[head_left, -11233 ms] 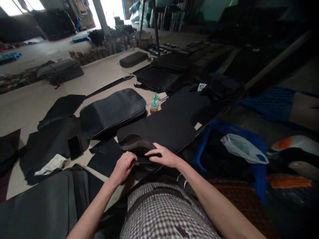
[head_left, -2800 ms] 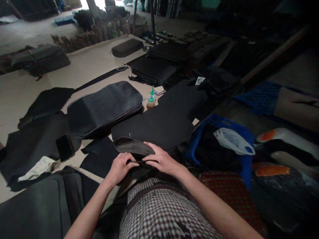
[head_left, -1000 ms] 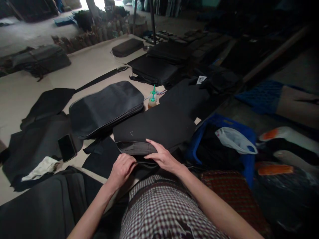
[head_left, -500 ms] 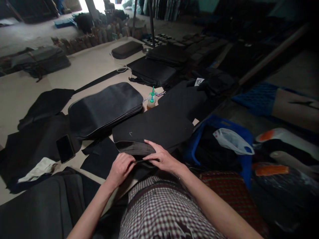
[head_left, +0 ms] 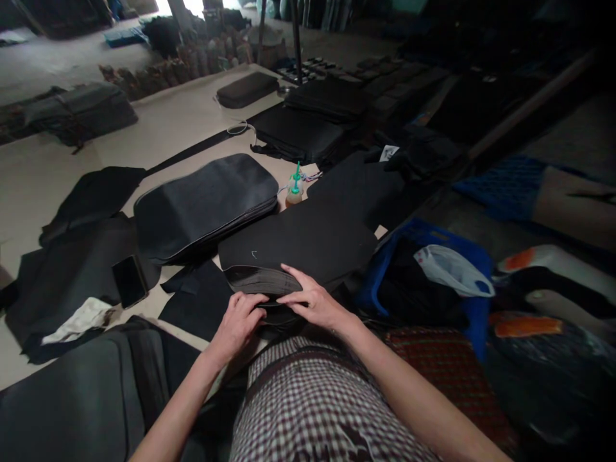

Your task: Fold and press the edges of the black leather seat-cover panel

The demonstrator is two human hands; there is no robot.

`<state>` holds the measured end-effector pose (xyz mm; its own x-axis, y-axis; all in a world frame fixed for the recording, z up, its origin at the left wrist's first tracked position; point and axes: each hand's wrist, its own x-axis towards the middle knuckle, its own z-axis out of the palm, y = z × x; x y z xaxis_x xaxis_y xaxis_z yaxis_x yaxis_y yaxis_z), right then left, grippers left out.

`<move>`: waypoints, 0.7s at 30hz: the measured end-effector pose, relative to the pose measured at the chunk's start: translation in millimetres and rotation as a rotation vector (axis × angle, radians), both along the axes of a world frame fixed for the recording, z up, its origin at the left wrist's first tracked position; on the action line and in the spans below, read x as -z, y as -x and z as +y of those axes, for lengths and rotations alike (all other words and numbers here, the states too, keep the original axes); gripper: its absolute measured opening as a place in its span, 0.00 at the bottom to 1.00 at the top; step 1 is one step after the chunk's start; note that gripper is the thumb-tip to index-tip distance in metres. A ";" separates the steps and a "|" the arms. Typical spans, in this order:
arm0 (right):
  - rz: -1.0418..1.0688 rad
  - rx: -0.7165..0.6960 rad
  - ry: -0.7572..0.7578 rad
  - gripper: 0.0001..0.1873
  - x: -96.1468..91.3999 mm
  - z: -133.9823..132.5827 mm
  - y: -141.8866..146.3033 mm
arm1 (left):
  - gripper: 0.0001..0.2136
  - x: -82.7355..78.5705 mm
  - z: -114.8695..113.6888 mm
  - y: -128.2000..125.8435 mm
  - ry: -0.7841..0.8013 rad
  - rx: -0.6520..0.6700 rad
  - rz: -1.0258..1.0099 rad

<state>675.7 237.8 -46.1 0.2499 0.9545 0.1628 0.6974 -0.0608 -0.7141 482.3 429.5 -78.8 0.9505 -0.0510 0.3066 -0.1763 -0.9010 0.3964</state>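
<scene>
left hand (head_left: 240,321): at dark stack (head_left: 303,234), grip can't be told | right hand (head_left: 317,307): grip apart, touching it

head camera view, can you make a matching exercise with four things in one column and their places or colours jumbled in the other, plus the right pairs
Column 1
1. Right hand
2. Phone
3. Plastic bag
4. Bottles

Column 2
A. Whitish, at the blue crate
B. With green tips
C. At the near edge of a stack of dark sheets
D. Beside a whitish cloth

Right pairs: 1-C, 2-D, 3-A, 4-B
</scene>
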 end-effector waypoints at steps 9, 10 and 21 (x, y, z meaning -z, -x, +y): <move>-0.070 -0.103 0.011 0.22 -5.7 -4.9 -4.4 | 0.04 -2.9 1.2 -4.5 0.045 0.006 -0.005; -0.088 -0.103 0.012 0.21 -5.1 -5.0 -4.4 | 0.04 -2.6 1.1 -4.9 0.044 0.004 -0.007; -0.156 -0.043 0.003 0.22 3.1 -3.1 -0.3 | 0.19 12.2 0.0 5.3 0.012 -0.012 -0.058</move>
